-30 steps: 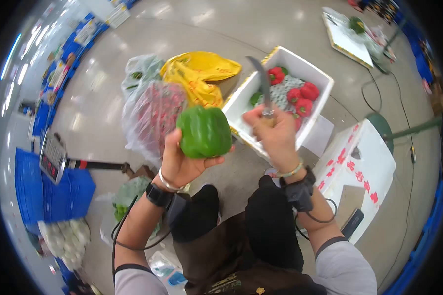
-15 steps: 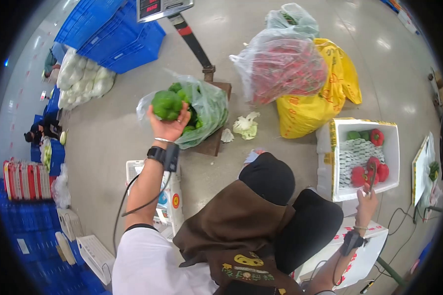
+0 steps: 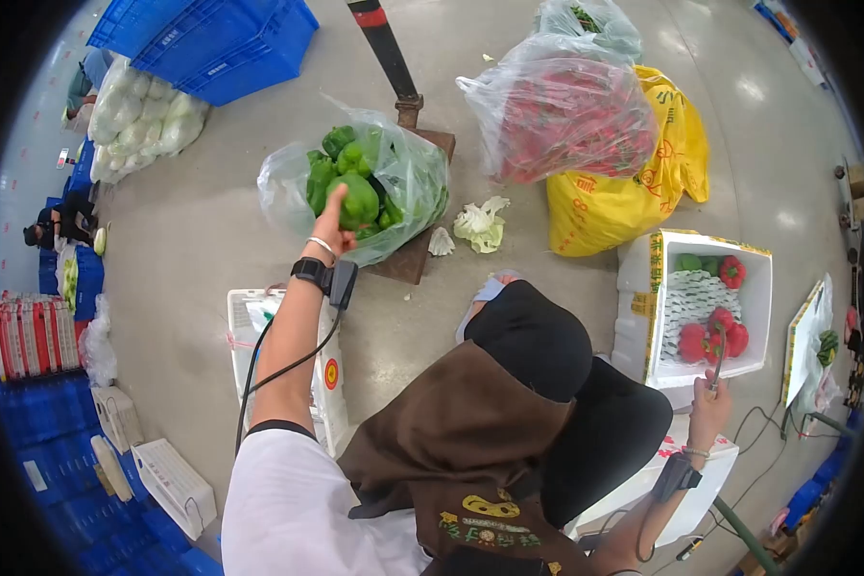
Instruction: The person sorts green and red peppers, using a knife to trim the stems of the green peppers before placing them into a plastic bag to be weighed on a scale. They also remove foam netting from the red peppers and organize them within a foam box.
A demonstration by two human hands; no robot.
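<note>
My left hand (image 3: 332,223) reaches out to a clear plastic bag (image 3: 408,187) of green peppers and holds a green pepper (image 3: 356,201) at the bag's mouth. My right hand (image 3: 709,407) hangs low at the right and grips a knife (image 3: 718,365) whose blade points up toward a white foam box (image 3: 658,317). That box holds red peppers (image 3: 710,341), two green ones at its far end and white foam netting.
A clear bag of red peppers (image 3: 562,106) and a yellow bag (image 3: 634,192) lie behind the box. Blue crates (image 3: 211,43), a scale post (image 3: 389,53), a bag of pale vegetables (image 3: 139,115) and leaf scraps (image 3: 480,226) are on the floor. Another white box (image 3: 326,374) stands under my left arm.
My left hand has moved the green pepper deeper into the mouth of the green-pepper bag. My right hand with the knife has dropped slightly beside the foam box.
</note>
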